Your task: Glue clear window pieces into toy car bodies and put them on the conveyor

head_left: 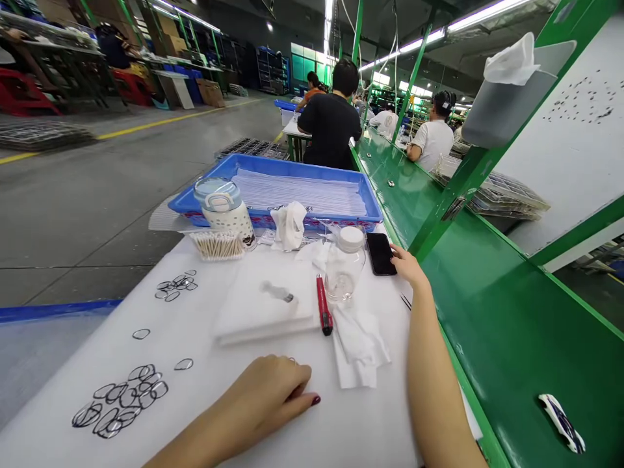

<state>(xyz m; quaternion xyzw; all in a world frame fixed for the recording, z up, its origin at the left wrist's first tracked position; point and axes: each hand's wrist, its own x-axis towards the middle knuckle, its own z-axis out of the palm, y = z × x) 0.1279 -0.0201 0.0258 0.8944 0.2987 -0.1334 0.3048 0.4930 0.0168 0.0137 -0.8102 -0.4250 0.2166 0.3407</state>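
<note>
My right hand (pixel 410 268) reaches along the table's right side, with its fingertips closed on the right edge of a black smartphone (pixel 380 253) that lies flat, screen dark. My left hand (pixel 273 395) rests on the white table covering, fingers curled under and thumb stretched out; nothing shows in it. Ahead of it lie a folded white cloth pad (pixel 258 318) with a grey smudge, a red utility knife (pixel 323 304) and crumpled white tissue (pixel 359 344). A clear jar with a white lid (pixel 350 239) stands between knife and phone.
Thin black-edged rings (pixel 129 396) lie in piles at left. Cotton swabs (pixel 218 247), a blue-lidded cup (pixel 224 208) and a blue tray (pixel 297 170) line the back. At right runs a green conveyor (pixel 468 286) carrying a small white-and-dark part (pixel 560 422), beside a green post (pixel 446 205). Co-workers sit ahead.
</note>
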